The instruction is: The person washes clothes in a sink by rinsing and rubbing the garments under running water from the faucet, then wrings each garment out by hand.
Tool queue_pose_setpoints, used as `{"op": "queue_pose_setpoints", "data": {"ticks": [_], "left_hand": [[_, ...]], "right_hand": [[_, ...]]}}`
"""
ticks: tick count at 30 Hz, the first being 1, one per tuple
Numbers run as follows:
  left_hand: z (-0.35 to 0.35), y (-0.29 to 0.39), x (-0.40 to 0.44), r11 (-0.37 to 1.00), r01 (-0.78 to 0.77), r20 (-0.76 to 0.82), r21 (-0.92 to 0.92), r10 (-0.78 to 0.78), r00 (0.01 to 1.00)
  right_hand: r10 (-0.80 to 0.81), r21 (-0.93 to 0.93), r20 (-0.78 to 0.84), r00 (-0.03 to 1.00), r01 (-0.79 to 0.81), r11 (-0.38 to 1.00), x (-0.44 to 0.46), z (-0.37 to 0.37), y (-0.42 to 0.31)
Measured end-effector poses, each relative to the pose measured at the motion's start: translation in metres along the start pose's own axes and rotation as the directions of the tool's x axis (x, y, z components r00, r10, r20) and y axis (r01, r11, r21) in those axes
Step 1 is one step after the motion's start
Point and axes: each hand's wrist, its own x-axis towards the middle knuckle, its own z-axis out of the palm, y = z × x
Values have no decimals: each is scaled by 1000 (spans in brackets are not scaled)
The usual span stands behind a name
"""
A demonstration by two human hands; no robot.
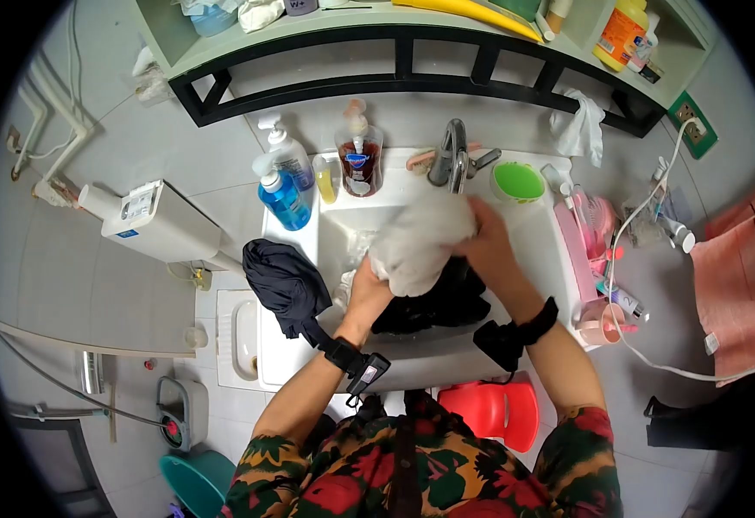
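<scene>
A bunched white cloth (420, 246) is held up over the sink basin, below the faucet (453, 155). My left hand (369, 295) grips its lower left side with the fingers closed. On its right side, my right hand (488, 242) has its fingers closed round the cloth's edge. Black fabric (438, 306) lies in the basin beneath the cloth. More white material shows at the basin's left side. A dark cloth (284, 283) is heaped on the left rim of the sink (325, 367).
Behind the basin's left stand a blue pump bottle (284, 203) and a red-brown soap bottle (360, 160). A green bowl (518, 181) sits at the back right. Pink holders (578, 259) line the right edge, with a white cable (632, 220) beyond. A shelf (369, 19) overhangs the back.
</scene>
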Motion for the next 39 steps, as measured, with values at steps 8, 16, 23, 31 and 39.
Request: {"op": "queue_pose_setpoints", "data": {"ticks": [8, 16, 23, 31, 39], "left_hand": [[4, -67, -12, 535, 119, 169, 837, -459, 872], [28, -75, 20, 155, -180, 237, 971, -692, 682], [50, -83, 53, -27, -180, 118, 983, -660, 742], [30, -76, 29, 214, -111, 228, 970, -661, 715], [35, -52, -15, 800, -85, 407, 594, -207, 889]], "right_hand": [[394, -824, 257, 882, -13, 566, -49, -11, 110], [437, -840, 339, 833, 59, 540, -40, -17, 160], [571, -879, 150, 807, -156, 451, -5, -10, 172], [223, -750, 266, 938, 56, 659, -43, -34, 168], [102, -231, 2, 995, -99, 968, -36, -19, 46]]}}
